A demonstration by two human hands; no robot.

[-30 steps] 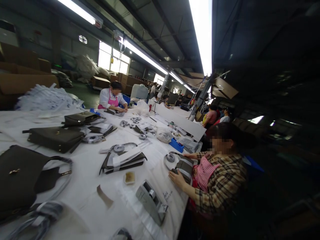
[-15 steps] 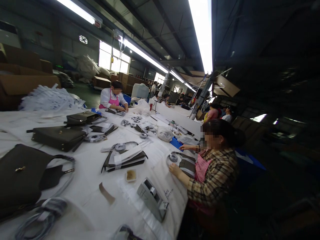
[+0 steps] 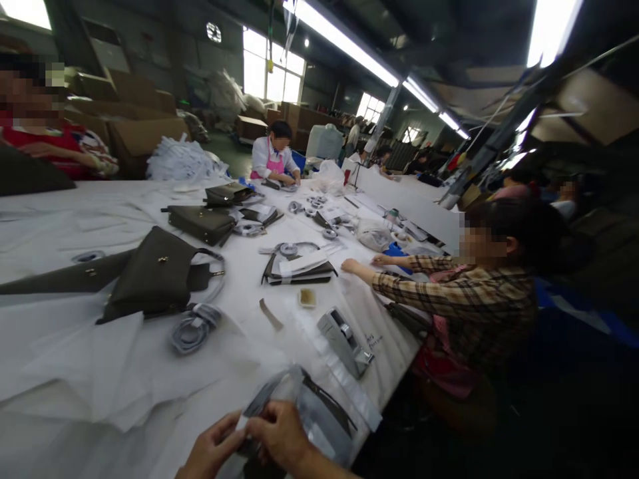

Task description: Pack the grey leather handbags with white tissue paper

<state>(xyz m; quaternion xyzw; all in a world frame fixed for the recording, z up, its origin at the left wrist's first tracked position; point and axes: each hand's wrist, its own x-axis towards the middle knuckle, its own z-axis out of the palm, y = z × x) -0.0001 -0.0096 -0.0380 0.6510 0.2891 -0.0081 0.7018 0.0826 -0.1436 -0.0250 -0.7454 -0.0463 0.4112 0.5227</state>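
At the bottom of the head view, my left hand (image 3: 212, 447) and my right hand (image 3: 282, 429) come together over a coiled strap (image 3: 267, 392) in clear plastic wrap. Between the fingertips shows a small white piece of tape (image 3: 242, 422). Both hands are closed, thumbs and fingers pinching at the wrapped strap around this tape. Beneath and beside them lies a dark bag (image 3: 327, 402), partly under grey-clear plastic. My left fingertips are partly hidden, so their exact hold on the tape is unclear.
A tape dispenser (image 3: 344, 342) and small dish (image 3: 307, 297) lie beyond my hands. Dark handbags (image 3: 150, 276), a wrapped strap coil (image 3: 194, 327) and white sheets (image 3: 84, 372) cover the left. A co-worker in plaid (image 3: 449, 286) reaches over the right edge; others work farther off.
The view has swung left, bringing my hands and a co-worker in red into sight. The co-worker in plaid now stretches both arms forward, and the bag before them has shifted toward the table edge.
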